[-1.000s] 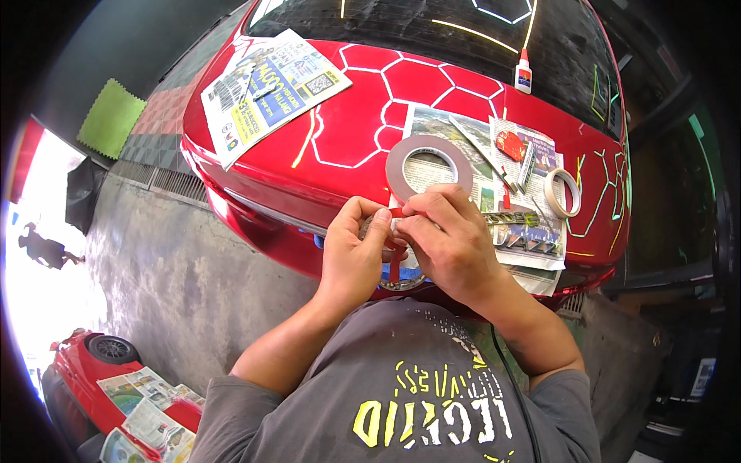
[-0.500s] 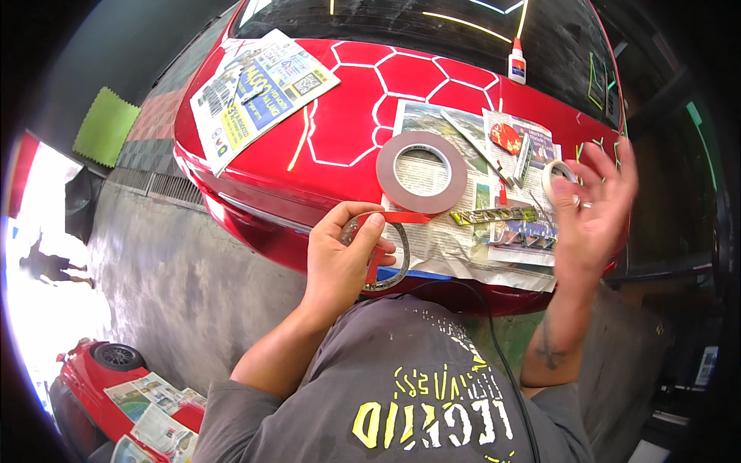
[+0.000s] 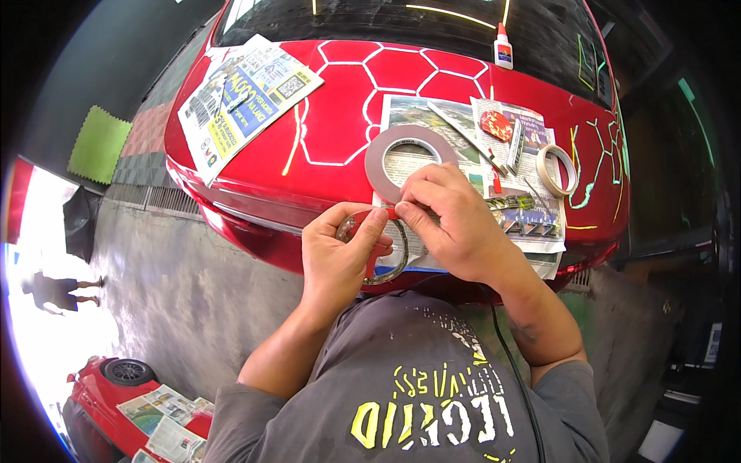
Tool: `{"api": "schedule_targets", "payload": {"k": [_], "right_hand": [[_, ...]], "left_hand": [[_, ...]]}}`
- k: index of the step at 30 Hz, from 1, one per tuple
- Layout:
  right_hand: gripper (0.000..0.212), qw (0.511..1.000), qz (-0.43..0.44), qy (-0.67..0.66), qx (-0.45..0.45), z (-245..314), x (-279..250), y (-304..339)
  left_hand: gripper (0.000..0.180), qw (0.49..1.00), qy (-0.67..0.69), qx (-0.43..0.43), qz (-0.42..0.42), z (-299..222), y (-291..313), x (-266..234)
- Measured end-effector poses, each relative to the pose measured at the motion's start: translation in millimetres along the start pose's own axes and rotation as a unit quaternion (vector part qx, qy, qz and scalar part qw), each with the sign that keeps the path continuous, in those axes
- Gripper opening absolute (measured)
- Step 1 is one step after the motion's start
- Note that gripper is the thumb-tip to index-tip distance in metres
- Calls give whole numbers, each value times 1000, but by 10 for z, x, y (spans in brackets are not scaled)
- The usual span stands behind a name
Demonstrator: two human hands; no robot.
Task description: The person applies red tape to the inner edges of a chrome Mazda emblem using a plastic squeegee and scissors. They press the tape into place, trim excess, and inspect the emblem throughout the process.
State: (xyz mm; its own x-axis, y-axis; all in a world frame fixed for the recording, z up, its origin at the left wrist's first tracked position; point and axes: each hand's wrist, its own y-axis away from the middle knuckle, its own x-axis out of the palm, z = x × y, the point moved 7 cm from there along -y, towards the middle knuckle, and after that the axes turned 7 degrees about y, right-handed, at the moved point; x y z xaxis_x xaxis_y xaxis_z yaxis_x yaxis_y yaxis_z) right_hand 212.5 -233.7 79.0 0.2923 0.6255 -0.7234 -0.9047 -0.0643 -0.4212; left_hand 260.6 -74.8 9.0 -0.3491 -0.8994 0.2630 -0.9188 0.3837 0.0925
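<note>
My left hand (image 3: 332, 251) is closed around a dark-edged ring-shaped piece (image 3: 402, 258), partly see-through, with red strips on it; its exact kind is unclear. Against its top edge, my right hand (image 3: 463, 231) pinches the end of a red tape strip (image 3: 390, 209), fingertips close to my left thumb. Just beyond lies a large roll of grey tape (image 3: 377, 163) with a reddish edge, overlapping newspaper (image 3: 398, 110) on the red car. My right hand partly covers a patterned emblem (image 3: 515, 201) and chrome letters (image 3: 532, 229).
Also on the newspaper are a masking tape roll (image 3: 572, 176), a cutter knife (image 3: 494, 160), a metal strip (image 3: 515, 150) and a red patterned piece (image 3: 495, 126). A glue bottle (image 3: 503, 55) stands by the rear glass. A flyer (image 3: 258, 96) covers the left side. A cable (image 3: 505, 351) crosses my shirt.
My right hand has come in from the right, where it was raised with fingers spread, and now pinches the red strip beside my left hand. The left hand keeps its hold.
</note>
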Motion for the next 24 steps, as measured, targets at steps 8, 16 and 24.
{"api": "schedule_targets", "payload": {"k": [8, 16, 24], "right_hand": [[16, 999, 13, -36, -2, -36, -6, -53], [14, 999, 10, -45, -5, -66, -38, -64], [15, 999, -2, -53, 1, -91, -11, -65]], "left_hand": [[18, 1000, 8, -5, 2, -5, -30, 29], [16, 1000, 22, 0, -15, 15, -62, 66], [21, 996, 36, 61, -46, 26, -50, 85]]}}
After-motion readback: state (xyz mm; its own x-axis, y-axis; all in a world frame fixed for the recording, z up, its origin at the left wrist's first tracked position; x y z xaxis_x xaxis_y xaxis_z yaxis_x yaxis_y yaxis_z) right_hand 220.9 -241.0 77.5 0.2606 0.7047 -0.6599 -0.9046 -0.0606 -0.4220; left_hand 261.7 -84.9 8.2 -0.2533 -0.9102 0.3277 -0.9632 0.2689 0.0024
